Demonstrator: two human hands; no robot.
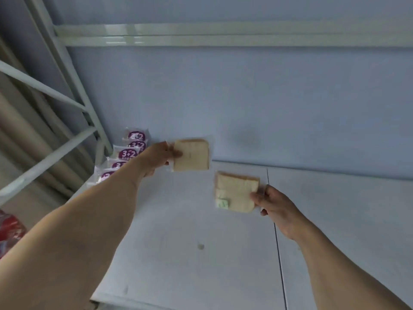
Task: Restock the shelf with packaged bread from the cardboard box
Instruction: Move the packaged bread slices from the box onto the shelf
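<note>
Two packs of sliced bread held above the white shelf, one in each hand.

The far bread pack (pixel 191 155) is pinched at its left edge by the left hand (pixel 156 158); the nearer bread pack (pixel 235 191) is gripped at its right edge by the right hand (pixel 276 205). Both hang over the shelf (pixel 201 265). A row of purple-labelled packs (pixel 127 155) lies at the far left, beside the shelf upright (pixel 73 70).

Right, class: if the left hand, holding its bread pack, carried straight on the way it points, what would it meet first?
Probably the back wall. The left hand and its bread pack point past the purple packs, with nothing visible between, though depth is unclear.
</note>
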